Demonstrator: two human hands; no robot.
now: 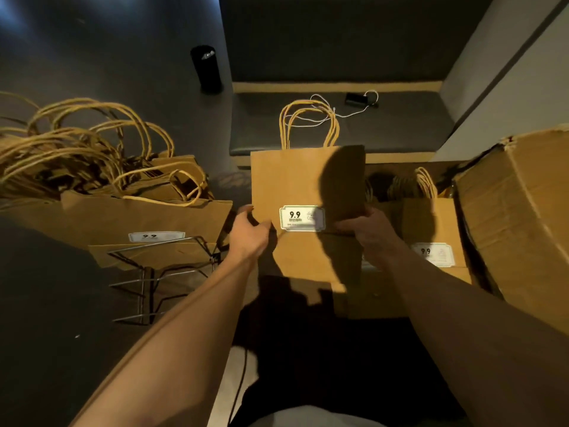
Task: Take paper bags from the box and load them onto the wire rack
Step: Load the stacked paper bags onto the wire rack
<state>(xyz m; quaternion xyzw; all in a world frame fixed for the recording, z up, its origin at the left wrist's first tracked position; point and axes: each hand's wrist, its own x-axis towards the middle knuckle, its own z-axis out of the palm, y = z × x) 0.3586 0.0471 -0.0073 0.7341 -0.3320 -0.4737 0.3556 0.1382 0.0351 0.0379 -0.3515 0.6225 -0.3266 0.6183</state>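
Bag in hand: flat brown kraft paper bag [303, 186] with twisted handles and a white 9.9 sticker, upright just left of the big brown cardboard box [520, 217].
Hands: left hand [250, 232] and right hand [368, 229] pinch its lower corners.
Done so far: decent pile of matching brown bags [123, 192] on the grey wire rack [160, 272], well left of the box.
Left: at least a few more bags [431, 229] in the box, so I'd guess partway.

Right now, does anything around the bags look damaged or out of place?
The cardboard box on the right has a torn, ragged top edge. The bags on the wire rack lean unevenly, handles tangled. The held bag looks intact.
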